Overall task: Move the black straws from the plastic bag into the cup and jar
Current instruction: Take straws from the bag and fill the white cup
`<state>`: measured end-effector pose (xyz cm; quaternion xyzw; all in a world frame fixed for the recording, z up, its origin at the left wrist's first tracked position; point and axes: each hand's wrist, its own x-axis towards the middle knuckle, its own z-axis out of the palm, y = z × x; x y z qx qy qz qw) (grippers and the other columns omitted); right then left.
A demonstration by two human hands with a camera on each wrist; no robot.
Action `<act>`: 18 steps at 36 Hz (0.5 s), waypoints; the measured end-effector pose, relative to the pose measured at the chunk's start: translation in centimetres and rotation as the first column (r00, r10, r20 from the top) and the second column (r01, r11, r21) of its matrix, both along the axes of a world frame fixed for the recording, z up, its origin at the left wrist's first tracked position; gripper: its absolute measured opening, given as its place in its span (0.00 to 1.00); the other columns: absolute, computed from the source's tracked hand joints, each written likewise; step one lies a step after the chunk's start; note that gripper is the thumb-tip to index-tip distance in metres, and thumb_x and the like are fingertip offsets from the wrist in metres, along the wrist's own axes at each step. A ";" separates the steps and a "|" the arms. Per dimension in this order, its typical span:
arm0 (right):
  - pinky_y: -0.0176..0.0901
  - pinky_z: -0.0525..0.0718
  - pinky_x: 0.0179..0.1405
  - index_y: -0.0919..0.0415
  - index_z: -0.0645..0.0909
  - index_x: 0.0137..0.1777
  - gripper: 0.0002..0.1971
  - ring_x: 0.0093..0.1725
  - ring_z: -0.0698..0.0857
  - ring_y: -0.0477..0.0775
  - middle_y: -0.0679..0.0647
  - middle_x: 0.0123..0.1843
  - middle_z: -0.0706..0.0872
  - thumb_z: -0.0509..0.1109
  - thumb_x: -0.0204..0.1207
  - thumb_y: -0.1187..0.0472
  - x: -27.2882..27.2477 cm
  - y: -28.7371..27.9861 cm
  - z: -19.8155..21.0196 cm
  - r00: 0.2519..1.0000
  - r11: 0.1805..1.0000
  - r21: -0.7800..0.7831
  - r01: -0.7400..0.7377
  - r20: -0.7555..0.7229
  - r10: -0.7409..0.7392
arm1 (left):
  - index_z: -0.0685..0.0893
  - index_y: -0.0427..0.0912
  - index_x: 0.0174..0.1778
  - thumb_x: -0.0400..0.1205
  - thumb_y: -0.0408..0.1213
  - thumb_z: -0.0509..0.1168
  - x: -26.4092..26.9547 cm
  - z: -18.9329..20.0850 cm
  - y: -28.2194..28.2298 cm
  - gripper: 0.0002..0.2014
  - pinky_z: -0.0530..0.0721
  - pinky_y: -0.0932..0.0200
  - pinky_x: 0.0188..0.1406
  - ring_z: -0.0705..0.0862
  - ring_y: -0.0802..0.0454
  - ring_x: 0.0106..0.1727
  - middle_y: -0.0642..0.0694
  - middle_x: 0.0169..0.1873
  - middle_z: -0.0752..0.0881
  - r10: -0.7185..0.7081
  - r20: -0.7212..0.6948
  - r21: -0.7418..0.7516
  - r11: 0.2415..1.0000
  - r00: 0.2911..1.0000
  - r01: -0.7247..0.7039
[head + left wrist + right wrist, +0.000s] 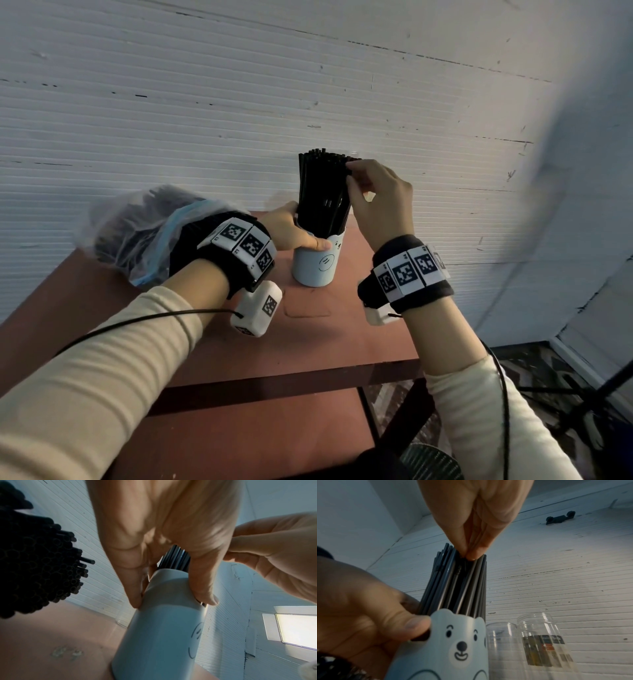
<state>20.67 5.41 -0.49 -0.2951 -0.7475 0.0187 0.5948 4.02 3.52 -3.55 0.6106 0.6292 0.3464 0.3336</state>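
A light blue bear cup (314,265) stands on the red-brown table (308,342), packed with upright black straws (323,188). My left hand (301,226) grips the cup just below its rim, thumb on the front. My right hand (351,174) pinches the tops of a few straws at the right side of the bundle; the right wrist view shows that hand (469,555) with its fingertips closed on the straw ends (462,582). The plastic bag (137,233) with more black straws (34,568) lies left of my left wrist. A clear jar (544,638) stands behind the cup (453,649).
A second clear plastic cup (500,635) stands beside the jar, both against the white ribbed wall (239,102). The table's front edge (291,377) is near my forearms, with a lower shelf under it. A dark stand's legs (582,394) are on the floor at the right.
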 end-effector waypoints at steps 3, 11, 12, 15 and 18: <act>0.41 0.85 0.45 0.66 0.87 0.54 0.10 0.39 0.85 0.52 0.57 0.44 0.88 0.69 0.75 0.70 0.0 0.0 0.1 0.999 1.000 0.014 0.008 0.044 -0.008 | 0.75 0.46 0.70 0.67 0.42 0.83 -0.1 -0.1 0.1 0.37 0.78 0.48 0.71 0.82 0.49 0.64 0.49 0.61 0.84 -0.013 0.009 0.016 1.000 1.000 0.013; 0.44 0.81 0.59 0.59 0.73 0.75 0.27 0.58 0.80 0.52 0.56 0.63 0.72 0.72 0.76 0.55 1.5 0.2 0.1 0.999 0.995 -0.099 0.006 0.042 -0.001 | 0.73 0.46 0.69 0.70 0.39 0.81 0.2 0.5 -1.0 0.33 0.79 0.57 0.66 0.80 0.52 0.68 0.50 0.64 0.82 -0.107 -0.012 -0.008 0.994 0.994 0.107; 0.43 0.80 0.62 0.59 0.69 0.78 0.31 0.61 0.78 0.50 0.57 0.66 0.72 0.73 0.76 0.54 1.7 0.2 0.1 0.999 0.988 -0.156 -0.001 0.043 0.007 | 0.71 0.45 0.74 0.68 0.41 0.82 0.0 0.6 -1.0 0.39 0.79 0.60 0.64 0.79 0.53 0.69 0.51 0.67 0.81 -0.095 -0.015 -0.008 0.995 0.995 0.095; 0.43 0.76 0.70 0.58 0.59 0.82 0.45 0.71 0.73 0.48 0.55 0.76 0.70 0.77 0.71 0.46 2.2 0.3 0.3 0.996 0.916 -0.399 -0.027 0.062 0.057 | 0.63 0.45 0.82 0.63 0.45 0.84 -1.6 1.6 -1.8 0.53 0.75 0.54 0.72 0.75 0.51 0.73 0.51 0.69 0.75 0.011 -0.047 0.034 0.999 0.999 -0.009; 0.51 0.73 0.75 0.56 0.52 0.84 0.55 0.77 0.70 0.52 0.54 0.81 0.66 0.78 0.64 0.38 2.3 0.9 -0.1 0.972 0.777 -0.630 -0.011 0.174 0.155 | 0.79 0.51 0.66 0.67 0.43 0.82 -4.3 3.2 -3.1 0.32 0.80 0.52 0.66 0.83 0.49 0.64 0.49 0.58 0.84 0.127 -0.051 0.192 0.975 0.991 -0.115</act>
